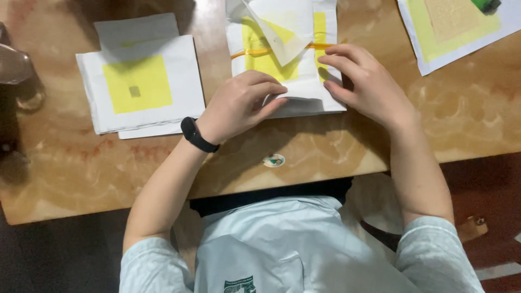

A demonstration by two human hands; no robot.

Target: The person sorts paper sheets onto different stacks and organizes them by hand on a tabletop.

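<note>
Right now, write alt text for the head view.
Both hands, left hand and right hand, press on a white-and-yellow paper sheet crossed by an orange band on a marbled table. A stack of similar sheets lies to the left.

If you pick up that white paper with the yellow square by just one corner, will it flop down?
Probably yes. The white sheet with the yellow square looks thin and lies flat on a stack, so it would likely droop and feel very light. A similar sheet near the left hand and right hand already curls at the top. A push would likely slide it across the smooth table.
</note>
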